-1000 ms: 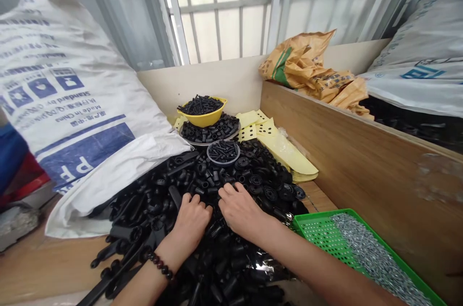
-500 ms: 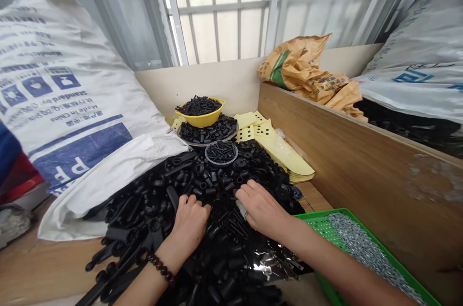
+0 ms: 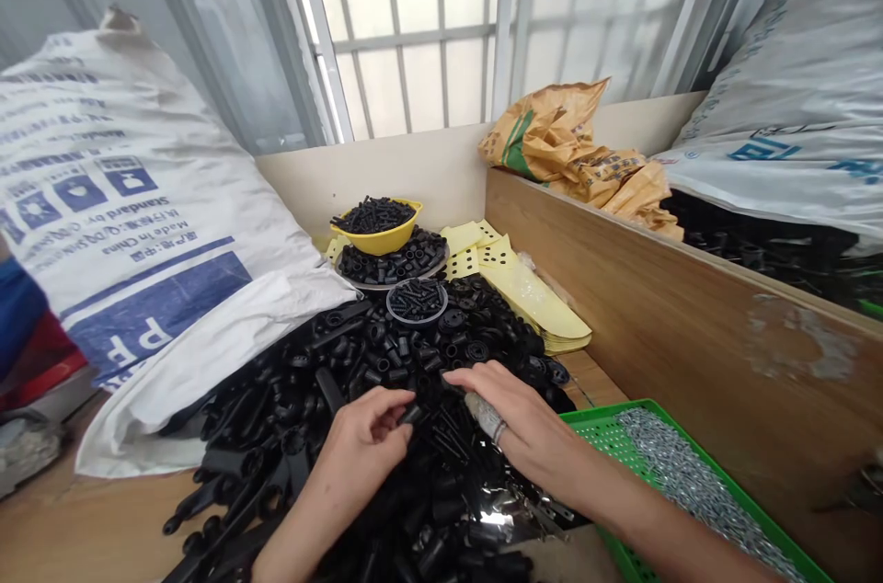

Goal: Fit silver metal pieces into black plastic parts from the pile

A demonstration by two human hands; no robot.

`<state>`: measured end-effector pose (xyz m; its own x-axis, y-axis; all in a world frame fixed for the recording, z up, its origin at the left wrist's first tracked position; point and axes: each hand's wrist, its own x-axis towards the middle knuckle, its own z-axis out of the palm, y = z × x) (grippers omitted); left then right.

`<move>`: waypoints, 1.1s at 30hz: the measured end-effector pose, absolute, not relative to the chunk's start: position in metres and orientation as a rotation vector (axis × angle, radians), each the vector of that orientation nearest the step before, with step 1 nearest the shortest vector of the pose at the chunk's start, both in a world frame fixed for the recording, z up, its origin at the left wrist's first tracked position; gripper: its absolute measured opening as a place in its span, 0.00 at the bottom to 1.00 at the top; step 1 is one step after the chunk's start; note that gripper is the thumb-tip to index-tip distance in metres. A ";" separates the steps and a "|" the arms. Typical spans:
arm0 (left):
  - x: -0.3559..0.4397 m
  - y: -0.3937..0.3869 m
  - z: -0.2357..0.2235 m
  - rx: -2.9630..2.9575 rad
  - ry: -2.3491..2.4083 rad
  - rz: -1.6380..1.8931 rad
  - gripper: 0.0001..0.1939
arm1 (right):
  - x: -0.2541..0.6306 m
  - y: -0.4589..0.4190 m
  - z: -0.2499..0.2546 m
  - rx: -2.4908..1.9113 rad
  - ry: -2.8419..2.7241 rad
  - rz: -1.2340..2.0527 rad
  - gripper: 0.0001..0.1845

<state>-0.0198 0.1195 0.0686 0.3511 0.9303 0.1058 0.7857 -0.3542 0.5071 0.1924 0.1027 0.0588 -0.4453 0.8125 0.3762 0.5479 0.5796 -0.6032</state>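
Observation:
My left hand [image 3: 369, 445] pinches a small black plastic tube [image 3: 412, 415] between thumb and fingertips, over a heap of black plastic parts [image 3: 303, 381]. Close beside it on the right, my right hand [image 3: 517, 422] is bent with its fingers together and pointing left. A small dark piece [image 3: 452, 379] shows at its fingertips, too little to name. One right finger wears a grey wrap and a ring [image 3: 487, 418]. Beneath the hands lie thin dark rods [image 3: 448, 431] and short tubes. The two hands are apart.
Behind the heap stand a clear bowl of black screws [image 3: 418, 318], a plate of tubes [image 3: 341, 275] and a yellow basket [image 3: 383, 243]. Yellow cards [image 3: 544, 307] lie right of them. A green tray [image 3: 696, 454] holds metal pieces. A white sack [image 3: 179, 197] leans left; a wooden board [image 3: 655, 307] borders the right.
My left hand has lifted from the heap and turned, now showing a black tube in its pinch. The right hand has shifted slightly right and down. The view has tilted a little.

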 end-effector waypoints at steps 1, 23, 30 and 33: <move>-0.015 0.114 0.069 2.086 1.379 0.701 0.14 | 0.191 0.097 0.061 -1.057 -2.159 0.580 0.39; 0.021 0.036 0.052 1.327 0.885 0.891 0.17 | 0.211 0.029 0.057 -0.825 -1.975 0.571 0.15; 0.024 0.028 0.046 1.597 0.880 0.945 0.16 | 0.219 0.014 0.056 -0.950 -2.256 0.147 0.13; 0.024 0.026 0.046 1.688 0.906 0.931 0.17 | 0.219 0.011 0.056 -0.991 -2.288 0.065 0.11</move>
<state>0.0237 0.0256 0.0461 0.4307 0.8864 0.1695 0.1455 -0.2536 0.9563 0.2187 0.0111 0.0561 -0.5138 0.6708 0.5349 0.6393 0.7151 -0.2827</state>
